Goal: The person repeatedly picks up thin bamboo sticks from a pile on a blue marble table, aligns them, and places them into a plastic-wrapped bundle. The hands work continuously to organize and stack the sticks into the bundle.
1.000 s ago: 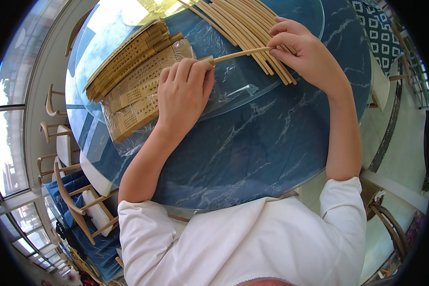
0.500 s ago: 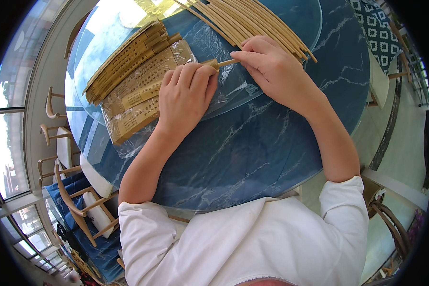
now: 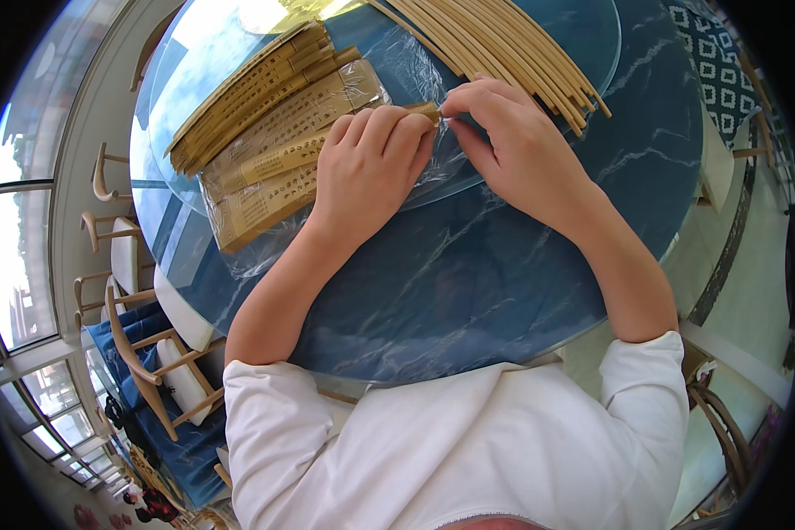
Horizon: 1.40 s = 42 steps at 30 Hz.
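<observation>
Your L hand (image 3: 367, 177) is clamped palm-down on a tan paper tube (image 3: 287, 157), fingers curled over its mid part. The tube lies slantwise over a plastic-wrapped pack (image 3: 327, 97) of the same tan colour, w/ one end poking out past your index finger, toward the R.

Your R hand (image 3: 521, 146) is right at that end, thumb & index tips close tog. there; can't tell if they're pinching anything, as the gap's too small to see. The two hands are v. near each other, forearms coming in from either side.

Upper L of the pack, touching it, there's a stack of flat tan sleeves (image 3: 247, 97) w/ dark print. Clear plastic film (image 3: 278, 252) sticks out crumpled along the pack's near edge. Beyond your R hand, a bundle of thin wooden sticks (image 3: 503, 53) lies roughly side by side, slanting, a few ends uneven.

All that's on a round glass disc (image 3: 592, 44) atop a dark blue table (image 3: 450, 300) w/ white veins. Off L: wooden chairs w/ pale seats, e.g. one chair (image 3: 185, 384) by a blue cloth (image 3: 199, 468).
</observation>
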Tool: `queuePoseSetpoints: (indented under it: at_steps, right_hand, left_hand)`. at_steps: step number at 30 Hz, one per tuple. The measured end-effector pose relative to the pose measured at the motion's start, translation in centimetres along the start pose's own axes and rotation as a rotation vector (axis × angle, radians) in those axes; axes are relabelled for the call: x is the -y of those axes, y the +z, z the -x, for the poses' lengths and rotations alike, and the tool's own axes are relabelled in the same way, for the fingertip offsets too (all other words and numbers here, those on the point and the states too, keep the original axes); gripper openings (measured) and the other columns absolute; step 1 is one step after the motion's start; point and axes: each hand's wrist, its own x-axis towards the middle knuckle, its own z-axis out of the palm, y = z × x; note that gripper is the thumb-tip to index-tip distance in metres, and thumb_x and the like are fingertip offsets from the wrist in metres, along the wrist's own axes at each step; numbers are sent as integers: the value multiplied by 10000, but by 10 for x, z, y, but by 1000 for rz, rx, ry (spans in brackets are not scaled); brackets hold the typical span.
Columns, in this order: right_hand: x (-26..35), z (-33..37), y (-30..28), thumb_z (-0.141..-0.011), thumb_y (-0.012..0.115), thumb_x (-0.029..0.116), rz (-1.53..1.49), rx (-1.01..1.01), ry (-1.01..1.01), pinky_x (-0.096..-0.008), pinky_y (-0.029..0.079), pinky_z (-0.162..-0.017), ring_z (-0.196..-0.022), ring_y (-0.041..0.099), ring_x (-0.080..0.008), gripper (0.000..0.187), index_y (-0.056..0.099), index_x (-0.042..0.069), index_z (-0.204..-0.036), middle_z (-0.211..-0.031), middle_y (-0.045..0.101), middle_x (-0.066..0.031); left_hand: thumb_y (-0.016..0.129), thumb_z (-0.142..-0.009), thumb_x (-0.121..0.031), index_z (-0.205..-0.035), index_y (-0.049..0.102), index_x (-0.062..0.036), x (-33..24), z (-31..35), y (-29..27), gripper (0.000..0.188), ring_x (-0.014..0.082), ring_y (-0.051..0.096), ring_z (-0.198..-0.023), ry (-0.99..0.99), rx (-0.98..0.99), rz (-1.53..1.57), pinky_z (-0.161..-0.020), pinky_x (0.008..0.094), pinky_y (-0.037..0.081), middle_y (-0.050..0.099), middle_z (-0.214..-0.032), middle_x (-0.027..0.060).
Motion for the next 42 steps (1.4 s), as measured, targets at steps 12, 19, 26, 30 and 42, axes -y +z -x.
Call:
queuePoseSetpoints:
  at_steps: [12,19,26,30,42]
  right_hand:
    - [1,3,3,-868,693,-62,73,-24,-124,-467,554,-983,-1140,681,-370,345,667,32,-1199,-1146,726,-155]
    - [-3,6,6,-869,719,-7,74,-36,-130,-464,535,-1002,-1120,683,-357,277,681,35,-1141,-1134,733,-139]
    - [-15,-7,-56,-887,749,58,468,24,-48,-453,513,-1077,-1167,661,-327,119,714,32,-997,-1089,725,-120]
    - [-7,-1,-55,-921,754,148,608,167,4,-484,439,-1195,-1406,548,-373,159,711,1,-965,-1313,674,-174]
    - [-28,4,-37,-933,747,152,620,77,126,-498,438,-1211,-1424,542,-422,196,701,-23,-1010,-1302,708,-213]
  left_hand:
    - [797,-940,-175,-1084,659,-137,0,-1,-3,203,209,666,-913,-17,18,2,-809,364,520,641,-994,14]
    - [828,-913,-104,-1072,711,-122,-3,-2,-3,199,257,705,-947,-84,52,19,-856,393,557,708,-1021,34]
    - [835,-909,-97,-1067,699,-125,-3,1,-6,211,251,687,-943,-98,61,-31,-869,394,536,686,-1021,36]
    - [840,-906,-108,-1095,686,-137,-3,-3,-5,246,249,668,-941,-67,14,-40,-865,393,525,666,-1035,26]
    - [811,-941,-124,-1109,668,-135,-4,-8,-2,221,265,658,-1068,-74,-33,7,-962,411,500,672,-1133,14]
